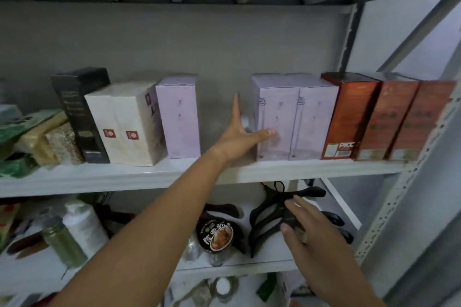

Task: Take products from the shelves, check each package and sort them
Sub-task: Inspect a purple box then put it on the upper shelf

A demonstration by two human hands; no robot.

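Spreading the grip of the left hand (239,132) wide and holding nothing as yet: laying the thumb flat on the front face of the lavender box (279,102), running the straight fingers (236,106) up beside its left side, inside the gap on the upper shelf (274,172). Meeting that box at its near left corner, just to the right of the palm. Standing upright there, long axis vertical, narrow face turned outward. Pressing on its right against a twin lavender box (316,119), with a row of red boxes (374,119) beyond. Leaving free space on the left side only, with a third lavender box (178,117) standing well apart across the gap.

Probably calling for closing round the left edge and drawing the box forward and a little leftward, there being no room for a hold from the right.

Hovering lower down, the right hand (314,237), before the lower shelf (249,266) and over a black hanger-like thing (264,217). Stretching its fingers out, yet not showing plainly whether something small is being pinched under the thumb. Looking, on this reading, like a pull for the left hand alone, being the nearer by far.
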